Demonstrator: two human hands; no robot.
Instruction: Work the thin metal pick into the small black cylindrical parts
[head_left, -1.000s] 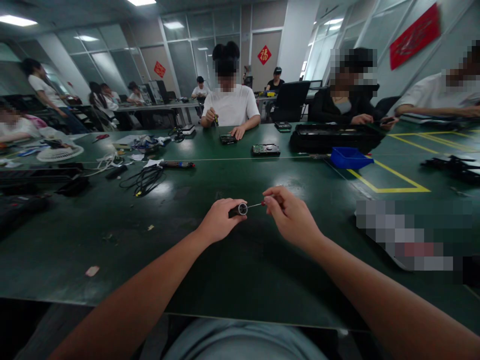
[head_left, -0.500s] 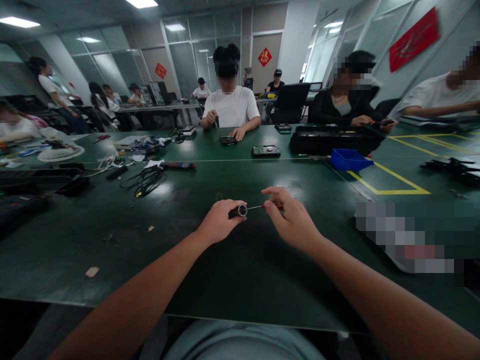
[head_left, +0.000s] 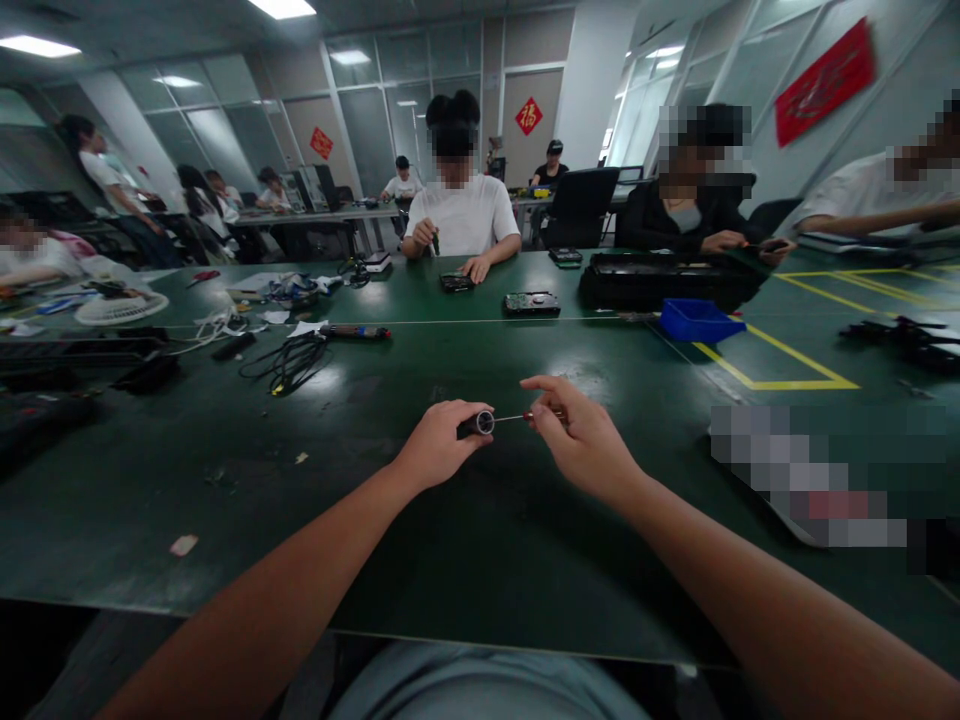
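Observation:
My left hand [head_left: 441,440] is closed around a small dark cylindrical piece [head_left: 484,423] with a pale ring at its open end. That end faces me, and the rest is mostly covered by my fingers. From the right, a screwdriver [head_left: 513,417] reaches the piece with its thin metal shaft; I cannot tell whether the tip is inside or just touching. My right hand [head_left: 585,430] grips the screwdriver's reddish handle between thumb and fingers, index finger stretched out above it. Both hands are over the green table [head_left: 480,560].
A corded tool [head_left: 356,332] with black cable lies ahead on the left. A circuit-board drive [head_left: 531,302], a blue tray [head_left: 701,320] and a long black casing [head_left: 667,278] are farther off. A blurred-out flat object [head_left: 810,480] lies right. A co-worker's hand [head_left: 478,268] rests opposite.
Hardly anything differs: the fingers of my right hand have shifted slightly around the screwdriver handle. My left hand keeps its hold in the same place.

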